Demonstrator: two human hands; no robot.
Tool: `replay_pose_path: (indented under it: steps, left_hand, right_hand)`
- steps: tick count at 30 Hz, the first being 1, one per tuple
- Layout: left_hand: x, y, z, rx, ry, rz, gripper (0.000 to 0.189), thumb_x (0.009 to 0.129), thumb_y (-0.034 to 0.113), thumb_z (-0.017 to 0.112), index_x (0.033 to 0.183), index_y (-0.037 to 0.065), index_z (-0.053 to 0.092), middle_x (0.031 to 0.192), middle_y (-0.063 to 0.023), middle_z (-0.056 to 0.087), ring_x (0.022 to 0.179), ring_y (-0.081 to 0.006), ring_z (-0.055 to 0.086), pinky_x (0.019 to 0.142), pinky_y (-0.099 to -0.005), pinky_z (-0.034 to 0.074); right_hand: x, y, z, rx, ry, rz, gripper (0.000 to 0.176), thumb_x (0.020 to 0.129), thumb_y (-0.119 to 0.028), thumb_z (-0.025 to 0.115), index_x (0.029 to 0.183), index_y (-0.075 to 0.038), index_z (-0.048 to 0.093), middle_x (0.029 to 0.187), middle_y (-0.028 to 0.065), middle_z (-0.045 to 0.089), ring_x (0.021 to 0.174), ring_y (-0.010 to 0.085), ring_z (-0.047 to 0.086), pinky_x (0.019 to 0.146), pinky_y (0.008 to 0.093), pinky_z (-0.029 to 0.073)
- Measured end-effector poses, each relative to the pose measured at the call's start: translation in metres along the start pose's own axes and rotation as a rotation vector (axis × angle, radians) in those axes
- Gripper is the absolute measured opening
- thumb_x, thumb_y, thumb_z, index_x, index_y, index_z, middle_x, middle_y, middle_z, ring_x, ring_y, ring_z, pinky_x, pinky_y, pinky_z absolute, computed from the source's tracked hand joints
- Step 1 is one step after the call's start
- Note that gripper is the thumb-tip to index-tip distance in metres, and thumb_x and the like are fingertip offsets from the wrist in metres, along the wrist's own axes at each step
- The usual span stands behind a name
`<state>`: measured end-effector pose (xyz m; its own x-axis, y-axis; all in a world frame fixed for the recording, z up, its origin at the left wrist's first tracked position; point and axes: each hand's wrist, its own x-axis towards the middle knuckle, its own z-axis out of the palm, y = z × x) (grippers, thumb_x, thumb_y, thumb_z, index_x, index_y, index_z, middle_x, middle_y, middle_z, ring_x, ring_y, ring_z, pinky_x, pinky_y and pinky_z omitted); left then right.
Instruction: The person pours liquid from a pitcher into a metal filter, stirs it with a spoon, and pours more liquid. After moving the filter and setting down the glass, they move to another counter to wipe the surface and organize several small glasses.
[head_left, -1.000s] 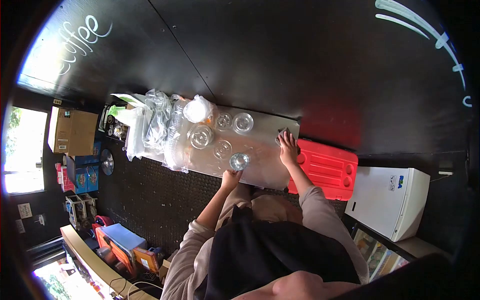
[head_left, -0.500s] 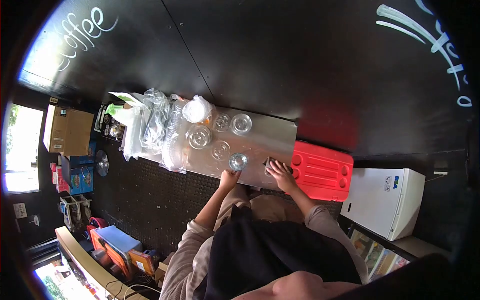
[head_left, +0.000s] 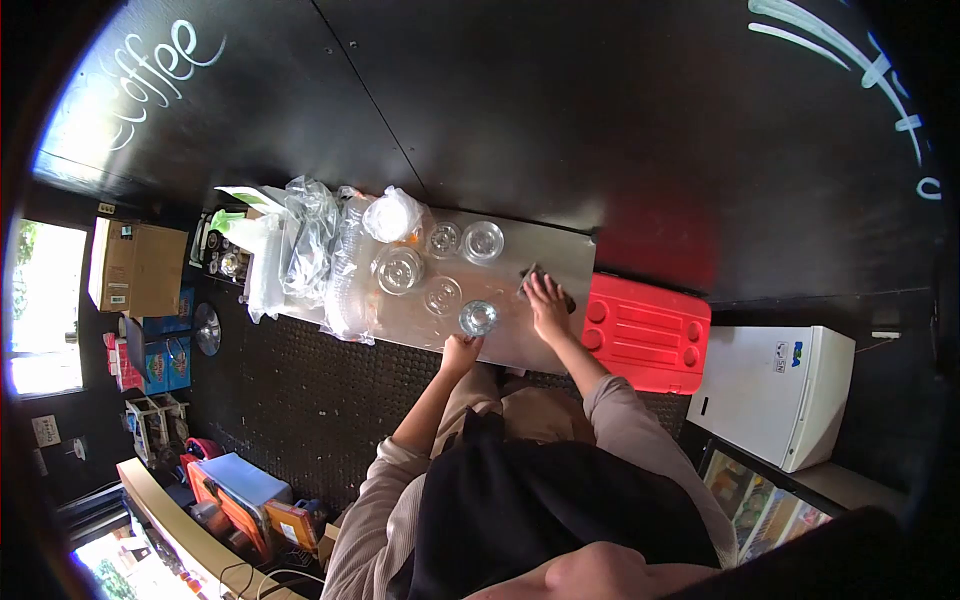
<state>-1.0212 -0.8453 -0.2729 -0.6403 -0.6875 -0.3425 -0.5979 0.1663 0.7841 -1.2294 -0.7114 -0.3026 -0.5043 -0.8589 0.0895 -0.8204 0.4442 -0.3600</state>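
Note:
On the metal table (head_left: 570, 255), my right hand (head_left: 547, 305) presses down on a dark grey cloth (head_left: 530, 278), fingers stretched over it. Close to the table's near edge is my left hand (head_left: 461, 353), its fingers curled in. Just beyond those fingers stands a clear glass (head_left: 478, 317); whether they touch it or grip the edge is hidden. Several other clear round glass vessels stand further back, among them a wide one (head_left: 400, 270), a flatter one (head_left: 443, 296) and one near the wall (head_left: 483, 242).
Stacked clear plastic cups (head_left: 350, 290), plastic bags (head_left: 312, 235) and a white wrapped bundle (head_left: 392, 214) crowd the table's left part. A red cooler lid (head_left: 645, 335) adjoins the right end, beside a white fridge (head_left: 765, 395). Black wall rises behind.
My right hand has slid the cloth away from the near edge, toward the wall. My left hand and the glass beside it have stayed about where they were.

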Motion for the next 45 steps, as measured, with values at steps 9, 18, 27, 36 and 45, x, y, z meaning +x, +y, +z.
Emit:
replay_pose_path:
  steps: [9,18,27,36,45]
  left_hand:
    - [0.001,-0.002,-0.001,0.022,-0.006,0.03,0.039,0.078,0.029,0.071,0.064,-0.007,0.06,0.06,-0.026,0.058,0.061,-0.04,0.063,0.055,-0.0449,0.047]
    - [0.001,-0.002,-0.002,0.027,-0.004,0.047,0.04,0.078,0.03,0.071,0.063,-0.006,0.06,0.056,-0.0232,0.056,0.05,-0.0355,0.058,0.051,-0.0437,0.045]
    - [-0.003,0.006,-0.008,0.015,-0.013,0.001,0.037,0.078,0.028,0.069,0.065,-0.006,0.059,0.061,-0.0248,0.057,0.059,-0.0399,0.062,0.055,-0.0465,0.047]
    - [-0.005,0.02,-0.013,0.049,-0.057,-0.063,0.033,0.077,0.025,0.067,0.066,-0.006,0.06,0.061,-0.0241,0.058,0.059,-0.0391,0.061,0.058,-0.0451,0.048]
    - [0.002,0.01,-0.013,0.072,-0.081,-0.072,0.037,0.074,0.03,0.069,0.063,-0.004,0.061,0.056,-0.0228,0.057,0.053,-0.0348,0.061,0.055,-0.0451,0.048]
  right_hand:
    - [-0.081,-0.004,-0.018,0.002,-0.064,-0.128,0.05,0.086,-0.008,0.049,0.135,-0.015,0.048,0.145,0.0097,0.041,0.134,0.0331,0.036,0.109,0.05,0.028]
    - [-0.004,0.056,-0.017,-0.085,0.08,0.257,0.05,0.085,-0.009,0.056,0.134,-0.017,0.05,0.145,0.0079,0.041,0.135,0.0333,0.034,0.107,0.0499,0.031]
    - [0.033,0.037,-0.001,-0.009,0.21,0.21,0.05,0.081,-0.002,0.058,0.129,-0.015,0.054,0.142,0.0104,0.045,0.129,0.039,0.04,0.107,0.0501,0.032]
    - [0.099,0.015,0.018,0.019,0.142,0.162,0.05,0.078,-0.002,0.055,0.127,-0.011,0.055,0.143,0.0102,0.044,0.132,0.0395,0.036,0.107,0.0532,0.029]
    - [0.031,-0.005,-0.004,0.118,-0.109,-0.199,0.048,0.081,-0.002,0.051,0.127,-0.014,0.057,0.144,0.0059,0.043,0.137,0.0322,0.031,0.11,0.0556,0.023]
